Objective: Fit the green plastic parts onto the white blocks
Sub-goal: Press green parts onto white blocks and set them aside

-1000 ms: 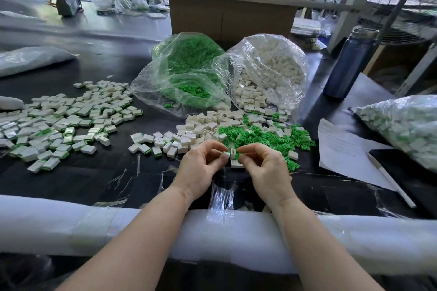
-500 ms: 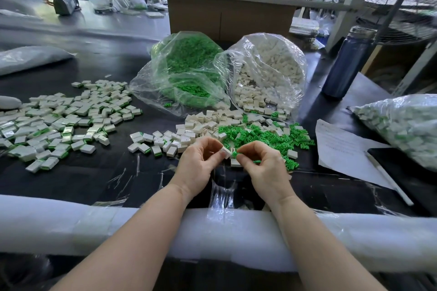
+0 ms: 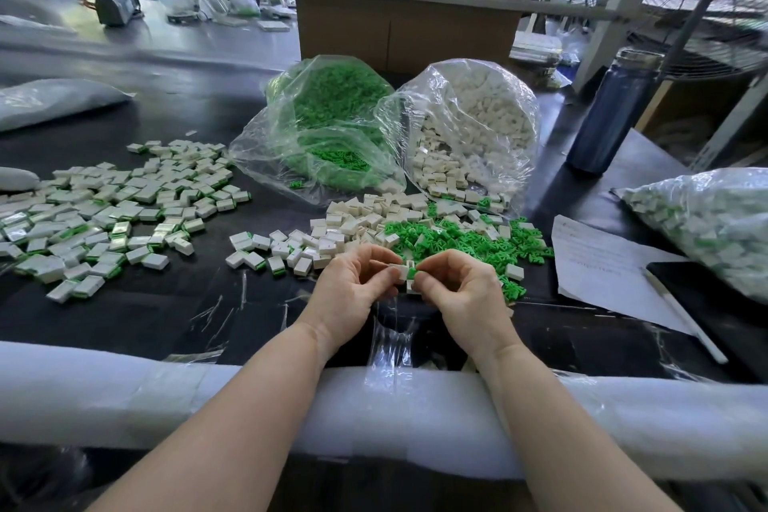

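My left hand (image 3: 353,287) pinches a white block (image 3: 400,271) just above the black table. Against its right side sits a green part (image 3: 412,273), pinched by my right hand (image 3: 465,293). Another white block (image 3: 412,286) lies on the table right under the fingers. A loose heap of green parts (image 3: 465,239) and a heap of bare white blocks (image 3: 365,220) lie just behind my hands. Fitted blocks with green edges spread in a small cluster (image 3: 270,251) and a wide field (image 3: 108,216) to the left.
Two open clear bags stand behind the heaps, one of green parts (image 3: 328,125), one of white blocks (image 3: 473,125). A dark blue bottle (image 3: 611,112) is at back right. A bag of fitted blocks (image 3: 715,220), a paper sheet (image 3: 602,266) and a pen (image 3: 685,316) lie right. White foam padding (image 3: 166,395) lines the near edge.
My hands have stayed in place; the right fingers have brought the green part up against the white block held by the left, closing the small gap seen half a second ago.
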### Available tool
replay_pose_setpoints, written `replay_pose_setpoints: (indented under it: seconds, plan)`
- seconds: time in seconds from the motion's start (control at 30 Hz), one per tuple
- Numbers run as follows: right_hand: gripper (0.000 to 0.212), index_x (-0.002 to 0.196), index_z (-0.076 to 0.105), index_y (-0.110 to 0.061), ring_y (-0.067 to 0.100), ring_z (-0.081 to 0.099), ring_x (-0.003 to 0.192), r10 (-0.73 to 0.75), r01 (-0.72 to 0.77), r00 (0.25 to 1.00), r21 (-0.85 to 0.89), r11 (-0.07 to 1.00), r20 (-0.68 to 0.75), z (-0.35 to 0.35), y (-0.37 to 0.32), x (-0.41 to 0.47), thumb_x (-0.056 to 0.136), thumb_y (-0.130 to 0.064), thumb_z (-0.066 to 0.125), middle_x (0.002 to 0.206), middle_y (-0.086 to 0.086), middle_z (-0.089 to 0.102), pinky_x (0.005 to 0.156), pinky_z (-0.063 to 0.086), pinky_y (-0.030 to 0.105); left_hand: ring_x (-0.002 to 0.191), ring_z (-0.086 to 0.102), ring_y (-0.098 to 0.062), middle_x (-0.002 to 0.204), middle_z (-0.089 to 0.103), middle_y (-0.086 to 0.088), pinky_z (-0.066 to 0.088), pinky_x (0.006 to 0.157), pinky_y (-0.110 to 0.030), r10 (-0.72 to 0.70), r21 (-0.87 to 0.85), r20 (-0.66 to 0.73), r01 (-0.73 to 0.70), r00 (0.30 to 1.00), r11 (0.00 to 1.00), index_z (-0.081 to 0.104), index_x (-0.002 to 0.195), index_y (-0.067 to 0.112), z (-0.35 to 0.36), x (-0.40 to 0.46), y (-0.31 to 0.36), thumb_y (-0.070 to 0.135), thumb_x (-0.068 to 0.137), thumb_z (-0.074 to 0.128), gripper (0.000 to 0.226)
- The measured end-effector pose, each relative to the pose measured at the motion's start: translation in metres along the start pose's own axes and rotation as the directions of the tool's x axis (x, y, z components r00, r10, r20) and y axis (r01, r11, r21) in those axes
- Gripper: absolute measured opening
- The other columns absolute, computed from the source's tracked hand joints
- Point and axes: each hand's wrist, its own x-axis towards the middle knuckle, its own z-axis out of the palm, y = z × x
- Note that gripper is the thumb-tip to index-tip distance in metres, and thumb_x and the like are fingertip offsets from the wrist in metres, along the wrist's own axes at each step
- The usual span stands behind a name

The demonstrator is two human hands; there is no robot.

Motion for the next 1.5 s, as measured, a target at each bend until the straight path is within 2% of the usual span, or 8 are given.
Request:
replay_pose_setpoints:
  seconds: [0.37, 0.57, 0.7, 0.87, 1.07, 1.27, 1.4, 1.5]
  plan:
    - [0.018, 0.075, 0.064, -0.016, 0.005, 0.063, 0.058, 0.039, -0.040, 0.999, 0.118, 0.992, 0.013, -0.0005, 0.0002, 0.0000, 0.081, 0.002, 0.067, 0.066, 0.002, 0.068, 0.056, 0.051, 0.017, 0.066, 0.064, -0.008, 0.079, 0.068, -0.006, 0.052, 0.063, -0.017, 0.011, -0.028, 0.037, -0.010, 0.999, 1.000, 0.059, 0.090, 0.013, -0.0008, 0.0010, -0.0030, 0.008, 0.087, 0.059, 0.005]
    - [0.019, 0.075, 0.064, -0.016, 0.008, 0.065, 0.061, 0.044, -0.050, 0.998, 0.128, 0.991, 0.047, 0.0005, 0.0003, -0.0003, 0.081, 0.002, 0.066, 0.063, -0.001, 0.068, 0.058, 0.052, 0.017, 0.066, 0.063, -0.011, 0.083, 0.068, -0.008, 0.053, 0.063, -0.021, -0.019, -0.106, 0.017, 0.021, 1.000, 0.994, 0.058, 0.091, 0.012, -0.0024, 0.0019, -0.0039, 0.008, 0.088, 0.057, 0.006]
    - [0.017, 0.076, 0.064, -0.016, 0.010, 0.066, 0.066, 0.019, -0.018, 1.000, 0.115, 0.993, -0.008, -0.0011, -0.0004, 0.0001, 0.081, 0.000, 0.067, 0.070, 0.002, 0.069, 0.060, 0.051, 0.016, 0.063, 0.060, -0.011, 0.080, 0.068, -0.009, 0.052, 0.061, -0.019, -0.014, -0.054, 0.047, 0.016, 0.999, 0.998, 0.059, 0.091, 0.014, -0.0008, 0.0006, -0.0033, 0.010, 0.087, 0.059, 0.005]
    - [0.018, 0.076, 0.064, -0.016, 0.004, 0.065, 0.062, 0.007, -0.009, 1.000, 0.108, 0.994, 0.014, -0.0012, -0.0013, -0.0005, 0.081, 0.001, 0.066, 0.068, -0.001, 0.068, 0.059, 0.050, 0.013, 0.061, 0.059, -0.009, 0.079, 0.067, -0.007, 0.052, 0.061, -0.018, 0.004, -0.004, 0.034, -0.004, 0.999, 1.000, 0.058, 0.088, 0.016, -0.0004, 0.0009, -0.0029, 0.009, 0.087, 0.059, 0.007]
    - [0.019, 0.074, 0.064, -0.016, 0.010, 0.064, 0.063, -0.003, 0.002, 0.999, 0.032, 0.999, 0.034, 0.0003, -0.0004, -0.0007, 0.080, 0.002, 0.066, 0.068, 0.003, 0.068, 0.060, 0.052, 0.017, 0.062, 0.060, -0.008, 0.070, 0.066, 0.004, 0.051, 0.062, -0.017, 0.009, 0.011, 0.029, -0.010, 1.000, 1.000, 0.058, 0.087, 0.017, -0.0007, 0.0009, -0.0028, 0.009, 0.087, 0.059, 0.008]
    - [0.022, 0.072, 0.063, -0.017, 0.013, 0.064, 0.065, 0.004, -0.006, 0.999, 0.049, 0.999, 0.046, 0.0004, 0.0006, -0.0003, 0.081, 0.003, 0.065, 0.068, 0.004, 0.067, 0.063, 0.054, 0.023, 0.072, 0.059, -0.014, 0.080, 0.065, -0.005, 0.051, 0.071, -0.023, 0.011, 0.078, 0.054, -0.015, 0.998, 0.997, 0.060, 0.089, 0.017, 0.0001, 0.0000, -0.0014, 0.009, 0.089, 0.058, 0.008]
    - [0.017, 0.082, 0.060, -0.013, 0.011, 0.063, 0.060, 0.024, -0.030, 0.997, 0.081, 0.996, 0.067, 0.0010, 0.0010, -0.0012, 0.082, 0.003, 0.064, 0.066, 0.005, 0.066, 0.059, 0.052, 0.022, 0.076, 0.059, -0.018, 0.087, 0.066, -0.017, 0.052, 0.077, -0.031, 0.016, 0.122, 0.066, -0.024, 0.998, 0.992, 0.063, 0.092, 0.011, 0.0012, -0.0003, -0.0008, 0.009, 0.088, 0.058, 0.006]
    - [0.018, 0.085, 0.057, -0.012, 0.020, 0.063, 0.065, 0.044, -0.051, 0.996, 0.092, 0.994, 0.078, 0.0002, 0.0015, -0.0012, 0.081, 0.003, 0.065, 0.069, 0.012, 0.067, 0.068, 0.054, 0.036, 0.075, 0.058, -0.017, 0.085, 0.066, -0.015, 0.051, 0.076, -0.029, 0.014, 0.134, 0.073, -0.024, 0.997, 0.991, 0.064, 0.090, 0.011, 0.0014, -0.0006, -0.0007, 0.008, 0.088, 0.058, 0.006]
